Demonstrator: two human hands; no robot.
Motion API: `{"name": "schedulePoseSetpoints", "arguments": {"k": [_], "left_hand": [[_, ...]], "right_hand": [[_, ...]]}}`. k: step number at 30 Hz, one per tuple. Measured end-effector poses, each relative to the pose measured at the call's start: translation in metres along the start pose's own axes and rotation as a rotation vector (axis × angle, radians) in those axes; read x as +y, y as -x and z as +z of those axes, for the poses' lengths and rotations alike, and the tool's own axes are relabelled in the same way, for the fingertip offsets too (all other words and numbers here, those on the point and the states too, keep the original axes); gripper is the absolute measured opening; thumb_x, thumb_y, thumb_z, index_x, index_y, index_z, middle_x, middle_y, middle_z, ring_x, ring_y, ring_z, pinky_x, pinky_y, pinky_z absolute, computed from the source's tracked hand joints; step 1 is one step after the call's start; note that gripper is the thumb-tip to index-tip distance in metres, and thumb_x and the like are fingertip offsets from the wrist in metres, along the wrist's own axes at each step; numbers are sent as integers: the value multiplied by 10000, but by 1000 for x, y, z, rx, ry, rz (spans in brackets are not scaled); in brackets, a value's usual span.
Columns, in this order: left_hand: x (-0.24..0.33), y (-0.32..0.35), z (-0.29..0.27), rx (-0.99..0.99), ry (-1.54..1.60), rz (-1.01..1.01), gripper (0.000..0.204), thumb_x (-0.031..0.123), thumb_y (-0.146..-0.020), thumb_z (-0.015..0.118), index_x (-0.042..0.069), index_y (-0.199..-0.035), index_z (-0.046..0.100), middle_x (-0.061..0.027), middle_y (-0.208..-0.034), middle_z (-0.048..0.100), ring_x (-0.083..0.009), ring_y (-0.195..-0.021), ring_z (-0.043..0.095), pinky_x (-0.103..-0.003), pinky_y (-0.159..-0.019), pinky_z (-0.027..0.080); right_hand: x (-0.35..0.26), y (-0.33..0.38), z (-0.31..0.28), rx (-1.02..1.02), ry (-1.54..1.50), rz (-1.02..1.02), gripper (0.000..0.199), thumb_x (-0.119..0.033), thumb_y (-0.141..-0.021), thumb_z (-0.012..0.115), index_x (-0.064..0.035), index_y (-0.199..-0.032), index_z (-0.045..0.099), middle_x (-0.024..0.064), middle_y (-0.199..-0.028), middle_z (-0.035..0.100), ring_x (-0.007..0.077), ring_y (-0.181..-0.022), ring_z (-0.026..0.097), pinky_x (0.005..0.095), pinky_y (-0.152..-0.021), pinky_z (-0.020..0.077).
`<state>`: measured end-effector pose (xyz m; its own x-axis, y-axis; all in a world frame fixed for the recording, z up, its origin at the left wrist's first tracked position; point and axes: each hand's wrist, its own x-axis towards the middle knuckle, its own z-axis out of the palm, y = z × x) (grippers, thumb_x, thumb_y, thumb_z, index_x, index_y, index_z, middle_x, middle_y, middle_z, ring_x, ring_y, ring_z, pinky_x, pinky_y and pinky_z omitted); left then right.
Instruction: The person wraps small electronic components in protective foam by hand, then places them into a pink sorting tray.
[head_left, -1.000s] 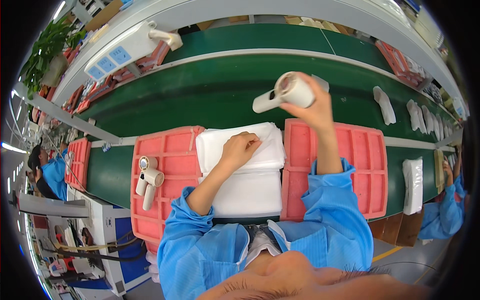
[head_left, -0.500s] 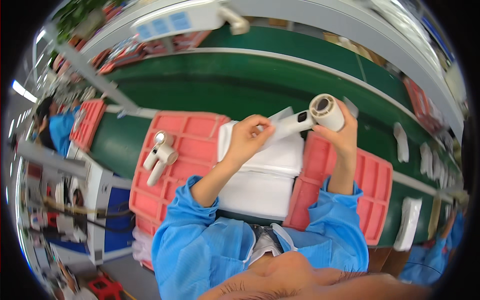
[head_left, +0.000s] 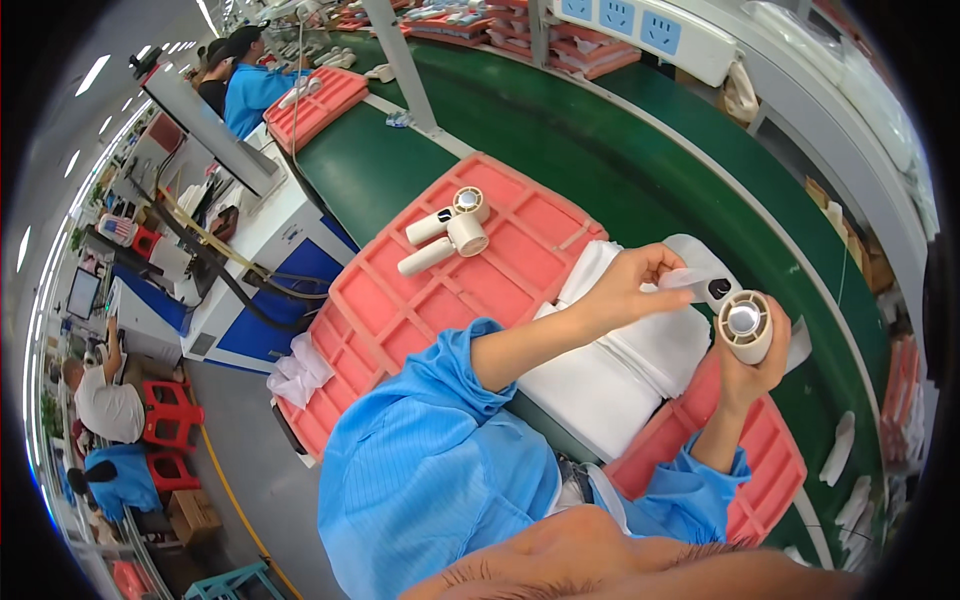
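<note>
A cream handheld fan (head_left: 746, 322) is in my right hand (head_left: 752, 372), which wraps round its round head with the grille facing up. The fan's handle points to the left, and a thin white sleeve (head_left: 690, 280) covers most of it. My left hand (head_left: 640, 285) pinches that sleeve at the handle's far end. Beneath both hands lies a stack of white sleeves (head_left: 590, 375). Two more cream handheld fans, an upper one (head_left: 432, 226) and a lower one (head_left: 427, 257), rest close together on the pink-red tray (head_left: 400, 310) at my left.
Another pink-red tray (head_left: 770, 450) lies under my right forearm. Beyond runs a green conveyor belt (head_left: 600, 150) with white wrapped pieces (head_left: 838, 450) at its right. A power strip (head_left: 650, 35) hangs above. A co-worker in blue (head_left: 255, 95) sits far left, near a metal post (head_left: 400, 70).
The view has turned left, so the trays and my hands sit farther right in the picture. My right hand still holds the fan, and my left still grips the sleeve.
</note>
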<state>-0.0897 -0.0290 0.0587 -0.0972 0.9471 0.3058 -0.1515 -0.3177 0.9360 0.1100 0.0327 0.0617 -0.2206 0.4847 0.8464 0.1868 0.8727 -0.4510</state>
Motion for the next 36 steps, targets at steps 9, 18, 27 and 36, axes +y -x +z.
{"name": "schedulePoseSetpoints", "arguments": {"k": [9, 18, 27, 36], "left_hand": [[25, 5, 42, 265, -281, 355, 102, 81, -822, 705, -13, -798, 674, -72, -799, 589, -131, -728, 575, -258, -604, 449], [23, 54, 67, 294, -765, 786, 226, 12, -688, 708, 64, -908, 704, -51, -729, 557, -189, -590, 570, -284, -522, 463], [73, 124, 29, 214, -739, 612, 570, 20, -616, 725, 148, -1164, 635, -125, -1190, 513, -213, -715, 594, -297, -557, 476], [71, 190, 10, 139, -709, 546, 556, 48, -674, 754, 107, -1198, 576, -173, -1219, 495, -329, -1100, 535, -390, -888, 473]], "right_hand": [[10, 18, 39, 12, -25, -159, 551, 9, -633, 791, 67, -1141, 588, 208, -1106, 595, 312, -979, 606, 367, -829, 510], [-22, 8, 14, 28, 274, -106, 566, -33, -677, 777, 70, -1197, 579, 192, -1153, 530, 317, -1003, 585, 376, -825, 500], [-124, 14, 8, -179, 222, -58, 651, -28, -622, 771, 25, -1209, 495, 202, -1173, 472, 368, -1080, 513, 396, -897, 444], [-197, 76, -11, -461, -502, 317, 779, -52, -625, 752, 0, -1323, 410, 171, -1269, 444, 312, -1158, 479, 391, -948, 421]]}}
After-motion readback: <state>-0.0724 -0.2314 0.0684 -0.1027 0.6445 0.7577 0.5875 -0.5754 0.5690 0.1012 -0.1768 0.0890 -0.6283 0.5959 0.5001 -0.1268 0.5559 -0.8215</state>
